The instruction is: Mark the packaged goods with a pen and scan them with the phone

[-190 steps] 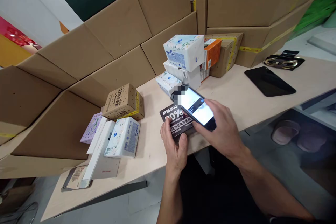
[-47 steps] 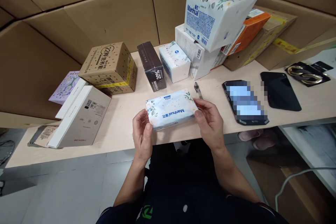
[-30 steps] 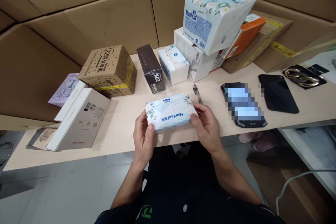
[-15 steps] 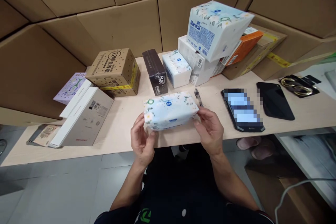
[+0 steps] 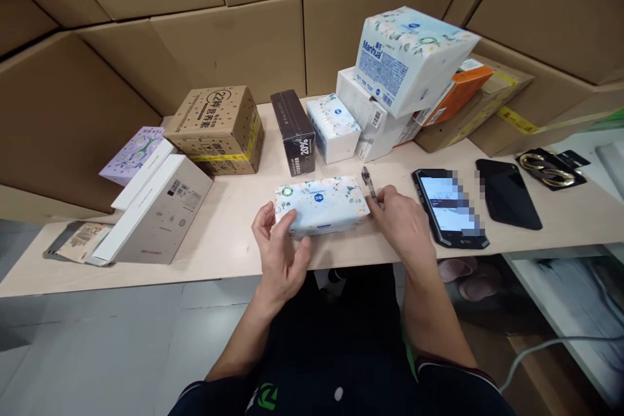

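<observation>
A white and pale-blue pack of tissues (image 5: 326, 205) with a flower print rests on the table in front of me. My left hand (image 5: 283, 253) is at its left end, fingers curled around the corner and one finger over the top edge. The thumb stands off from the front face. To the right of the pack, my right hand (image 5: 403, 221) is closed on the lower end of a pen (image 5: 368, 181), which lies on the table. Its fingertips are partly hidden by the hand. A lit phone-like handheld device (image 5: 448, 208) lies just right of that hand.
Behind the pack stand a dark box (image 5: 294, 130), a smaller tissue pack (image 5: 335, 127) and a stack topped by a Manhua pack (image 5: 409, 65). Left are a brown carton (image 5: 214, 127) and white boxes (image 5: 160, 214). A black phone (image 5: 507, 194) and gold-handled scissors (image 5: 548, 169) lie right.
My right hand has left the tissue pack's right end and closed on the pen. The pack has come down flat on the table. My left hand has shifted slightly right, one finger now over the top.
</observation>
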### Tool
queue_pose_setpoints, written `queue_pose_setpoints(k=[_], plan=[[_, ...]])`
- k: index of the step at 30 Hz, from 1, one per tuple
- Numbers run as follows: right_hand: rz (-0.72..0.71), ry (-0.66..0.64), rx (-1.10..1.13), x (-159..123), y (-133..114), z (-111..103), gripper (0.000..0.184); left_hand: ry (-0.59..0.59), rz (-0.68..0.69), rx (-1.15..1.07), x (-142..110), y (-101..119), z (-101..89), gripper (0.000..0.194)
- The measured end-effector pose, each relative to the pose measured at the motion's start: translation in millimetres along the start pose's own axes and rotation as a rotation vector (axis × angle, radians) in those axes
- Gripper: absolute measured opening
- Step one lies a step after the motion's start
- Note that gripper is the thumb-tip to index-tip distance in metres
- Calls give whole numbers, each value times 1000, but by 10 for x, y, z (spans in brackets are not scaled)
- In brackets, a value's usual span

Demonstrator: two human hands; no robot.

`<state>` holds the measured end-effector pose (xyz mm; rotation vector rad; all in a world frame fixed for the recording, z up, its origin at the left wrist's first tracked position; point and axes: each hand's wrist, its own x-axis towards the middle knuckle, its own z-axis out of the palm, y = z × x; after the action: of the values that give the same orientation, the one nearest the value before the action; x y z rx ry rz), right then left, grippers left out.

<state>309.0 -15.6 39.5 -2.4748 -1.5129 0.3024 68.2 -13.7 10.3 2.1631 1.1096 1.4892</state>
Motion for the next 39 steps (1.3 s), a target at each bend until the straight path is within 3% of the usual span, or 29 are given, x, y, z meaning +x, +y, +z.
queue_pose_setpoints(k=[3,7,10,12,16,20,25,39], plan=[[-53,91,284,-5,80,66,28,2,19,76,37,72,52,34],[-94,402,1032,-76,185,43,26,27,21,129,34,78,98,31],[-242,392,1421,-185,87,-91,23,32,39,163,-4,59,114,33],[-348,329,1508,-269,-60,-180,19,12,43,163,-29,46,123,34],[-520,377,1448,-393,-397,-264,11,1,54,133,-50,24,128,36],[-547,324,1331,-398,-602,-248,13,-26,33,129,-42,21,121,36],[-531,223,1074,-331,-632,-186,23,-69,0,128,-51,21,119,37],[-664,254,735,-314,-668,-217,22,-45,-8,112,-71,-10,137,38]])
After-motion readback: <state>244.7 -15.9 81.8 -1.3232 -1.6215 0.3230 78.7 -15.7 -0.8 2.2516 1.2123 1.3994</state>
